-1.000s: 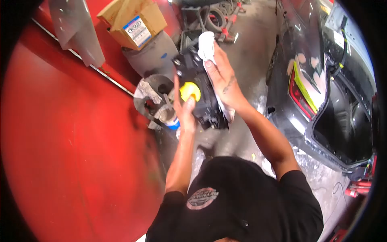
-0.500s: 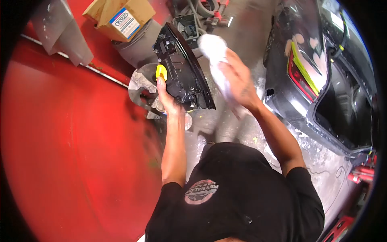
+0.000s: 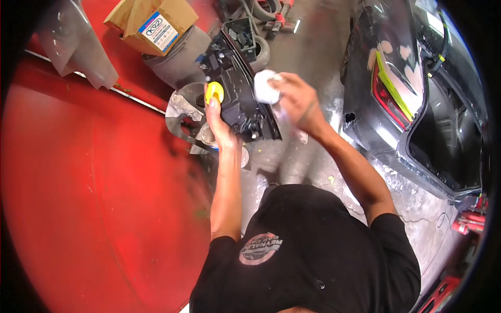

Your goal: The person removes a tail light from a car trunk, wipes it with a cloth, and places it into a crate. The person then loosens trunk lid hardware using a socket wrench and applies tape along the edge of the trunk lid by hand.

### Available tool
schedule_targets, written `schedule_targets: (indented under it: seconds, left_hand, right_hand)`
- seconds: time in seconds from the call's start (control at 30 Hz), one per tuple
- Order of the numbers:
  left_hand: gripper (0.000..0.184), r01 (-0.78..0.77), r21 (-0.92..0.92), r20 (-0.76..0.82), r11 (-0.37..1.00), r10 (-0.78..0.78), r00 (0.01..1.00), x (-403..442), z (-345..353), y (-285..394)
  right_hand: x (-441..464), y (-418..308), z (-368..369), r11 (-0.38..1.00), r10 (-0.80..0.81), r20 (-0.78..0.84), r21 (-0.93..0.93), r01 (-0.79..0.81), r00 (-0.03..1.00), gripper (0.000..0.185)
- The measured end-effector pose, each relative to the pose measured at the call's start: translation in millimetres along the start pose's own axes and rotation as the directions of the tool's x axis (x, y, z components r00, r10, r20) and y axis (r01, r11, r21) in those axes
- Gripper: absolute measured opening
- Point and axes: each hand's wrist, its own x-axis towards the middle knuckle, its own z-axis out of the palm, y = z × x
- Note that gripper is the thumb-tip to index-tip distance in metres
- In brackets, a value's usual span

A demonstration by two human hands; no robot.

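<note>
The left hand (image 3: pixel 223 128) is partly closed around the near left side of a black housing (image 3: pixel 237 94), thumb laid on top beside a bright yellow piece (image 3: pixel 214 93); its fingers are hidden underneath, so how far they wrap cannot be told. The right hand (image 3: pixel 298 101), slightly blurred, has its fingers bent in around a bunched white cloth (image 3: pixel 266 87).

The housing lies just beyond the left hand, held up in the air and slanting away from the person, with its ribbed, bolt-studded side facing up. The cloth sits at the right hand's fingertips and overlaps the housing's right edge in the view; whether the two touch is unclear. The right hand itself is to the right of the housing.

The housing looks like hard, stiff plastic, probably light enough for one hand but awkward, being long. Its smooth rim may be slippery, and the small raised fittings could snap, so the solid outer edges seem the best hold. The cloth looks soft and limp, best pinched in a wad.

Farther out, a cardboard box (image 3: pixel 166 27) stands up and to the left, and a dark car body (image 3: pixel 378 138) is well apart on the right.
</note>
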Motion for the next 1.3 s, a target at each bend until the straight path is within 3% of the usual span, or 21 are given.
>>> schedule_targets:
  seconds: [0.03, 0.1, 0.13, 0.17, 0.2, 0.23, 0.3, 0.33, 0.4, 0.5, 0.6, 0.67, 0.7, 0.77, 0.8, 0.9, 0.97, 1.0, 1.1, 1.2, 1.3]
  left_hand:
    - [0.081, 0.057, -0.07, -0.006, 0.996, -0.057, 0.998, -7.0, 6.9, 3.3]
    - [0.081, -0.066, 0.068, -0.005, 0.996, 0.066, 0.998, -5.7, 9.4, -4.3]
    - [0.081, -0.125, 0.136, 0.002, 0.983, 0.126, 0.992, -4.3, 10.3, -8.2]
    - [0.08, -0.057, 0.171, -0.066, 0.984, 0.069, 0.995, -2.4, 9.8, -10.1]
    - [0.081, -0.039, 0.088, -0.055, 0.995, 0.044, 0.998, 2.9, -5.9, -18.8]
    - [0.081, -0.03, 0.003, -0.028, 1.0, 0.03, 0.999, 11.8, -17.2, -23.9]
    - [0.082, -0.026, 0.062, -0.012, 0.998, 0.027, 1.0, -2.6, 10.0, -17.5]
    - [0.068, -0.001, 0.049, -0.033, 0.999, 0.002, 0.999, -2.2, 13.0, -20.0]
    - [0.062, 0.014, 0.06, -0.063, 0.998, -0.01, 0.998, -13.6, 26.1, -24.9]
    - [0.06, 0.095, 0.061, -0.086, 0.994, -0.089, 0.992, -32.0, 40.7, -31.2]
    - [0.062, 0.123, 0.127, -0.087, 0.984, -0.112, 0.99, -23.7, 24.5, -37.7]
    - [0.064, 0.098, 0.06, -0.115, 0.993, -0.091, 0.989, -18.7, 31.3, -34.9]
    - [0.061, 0.094, -0.006, -0.038, 0.996, -0.094, 0.995, -12.8, 22.5, -29.9]
    - [0.07, 0.021, 0.058, 0.003, 0.998, -0.022, 1.0, 6.8, -6.2, -33.9]
    - [0.08, 0.004, 0.123, -0.008, 0.992, -0.003, 1.0, 6.6, -8.4, -30.4]
    - [0.083, -0.152, 0.303, 0.037, 0.941, 0.148, 0.988, -6.9, 13.3, -20.4]
    - [0.085, -0.16, 0.292, 0.054, 0.943, 0.151, 0.987, -8.8, 15.3, -18.7]
    - [0.085, -0.159, 0.285, 0.067, 0.945, 0.145, 0.987, -8.0, 16.2, -20.4]
    - [0.086, -0.19, 0.281, 0.088, 0.941, 0.172, 0.981, -11.5, 28.2, -22.5]
    - [0.089, -0.231, 0.378, 0.085, 0.896, 0.215, 0.973, -9.2, 29.4, -21.8]
    - [0.082, -0.201, 0.254, 0.078, 0.946, 0.187, 0.979, -12.6, 22.7, -24.0]
  right_hand:
    - [4.1, 1.4, -7.3, 0.892, 0.327, 0.026, 0.321, -0.317, 0.945, 0.033]
    - [9.4, -1.5, -15.6, 0.69, 0.519, 0.157, 0.504, -0.52, 0.84, 0.034]
    - [5.5, 0.1, -9.5, 0.91, 0.158, 0.104, 0.37, -0.186, 0.982, 0.038]
    - [-1.2, 0.8, 4.3, 0.955, -0.231, 0.111, 0.214, 0.204, 0.967, 0.042]
    - [-24.0, -27.1, 27.2, 0.984, 0.027, 0.117, 0.171, -0.047, 0.993, 0.049]
    - [-26.0, -38.2, 21.4, 1.0, -0.012, 0.172, -0.016, 0.015, 0.985, 0.054]
    - [-18.0, -33.8, 15.6, 0.986, 0.051, 0.133, 0.151, -0.071, 0.99, 0.053]
    - [-10.1, -27.9, 16.1, 0.974, 0.068, 0.109, 0.21, -0.09, 0.992, 0.053]
    - [13.5, -5.8, 15.8, 0.936, 0.127, 0.068, 0.321, -0.142, 0.99, 0.053]
    - [52.2, 34.3, 12.9, 0.933, 0.195, 0.048, 0.298, -0.201, 0.98, 0.051]
    - [57.9, 25.1, 9.5, 0.731, 0.453, 0.172, 0.49, -0.475, 0.875, 0.051]
    - [17.1, 19.7, 21.0, 0.796, 0.435, 0.168, 0.386, -0.465, 0.884, 0.052]
    - [-4.4, 11.9, 23.4, 0.828, 0.42, 0.169, 0.332, -0.453, 0.892, 0.053]
    - [-39.6, -12.1, 14.8, 0.808, 0.442, 0.303, 0.275, -0.521, 0.844, 0.055]
    - [-51.0, -13.2, 10.3, 0.762, 0.462, 0.338, 0.32, -0.562, 0.82, 0.056]
    - [-68.7, -11.4, 4.4, 0.636, 0.51, 0.37, 0.444, -0.631, 0.776, 0.058]
    - [-67.4, -13.9, 0.0, 0.596, 0.541, 0.297, 0.525, -0.607, 0.787, 0.06]
    - [-57.4, -23.8, -3.8, 0.483, 0.577, 0.356, 0.578, -0.658, 0.735, 0.063]
    - [-43.6, -18.6, 6.3, 0.597, 0.553, 0.273, 0.529, -0.603, 0.787, 0.065]
    - [-39.1, -15.3, 2.8, 0.545, 0.458, 0.348, 0.617, -0.568, 0.818, 0.079]
    - [-39.4, -19.2, -1.0, 0.498, 0.452, 0.389, 0.637, -0.588, 0.803, 0.088]
